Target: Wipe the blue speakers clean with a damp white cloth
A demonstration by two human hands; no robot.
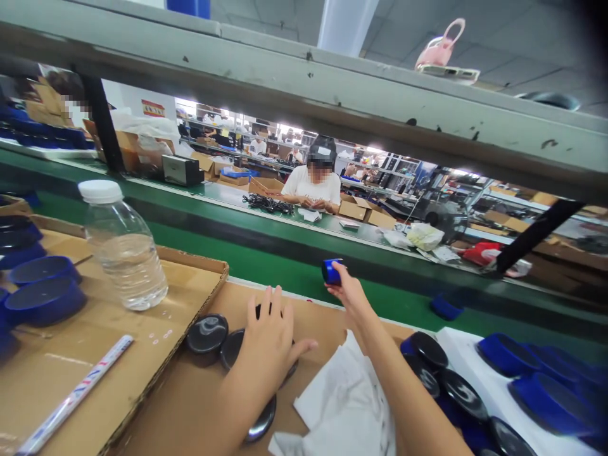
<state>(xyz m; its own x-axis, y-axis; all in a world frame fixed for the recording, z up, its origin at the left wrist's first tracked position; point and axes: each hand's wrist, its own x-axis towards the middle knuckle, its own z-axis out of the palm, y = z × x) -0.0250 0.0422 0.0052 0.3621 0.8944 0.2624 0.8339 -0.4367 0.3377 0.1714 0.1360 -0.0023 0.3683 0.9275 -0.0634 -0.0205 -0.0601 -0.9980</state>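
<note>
Right arm: extended forward from the lower right, forearm slanting up and to the left, wrist raised, with the right hand [348, 288] out over the near side of the green belt [280, 263]. Its fingers are closed on the right side of a blue piece [329, 271], which is gripped at the fingertips clear of the palm, dark face turned left. Left arm: reaches up from the bottom edge, nearer the body than the right; the left hand [270, 332] is palm down, fingers spread and pointing forward, thumb stuck out towards the right arm. No grasp is seen in it; it lies over dark discs, one disc [207, 339] showing just to its left, and whether it touches those beneath cannot be told. Between the forearms, below both hands, lies a crumpled white cloth [349, 392]. Left of the left hand, on cardboard [190, 278], stand a bottle [128, 266] and, nearer the body, a pen [78, 396]. Right of the right forearm are glossy black-topped pieces [460, 392], with blue pieces on white foam [463, 345] beyond them. Another blue item [445, 307] sits on the belt, well right of the right hand.
</note>
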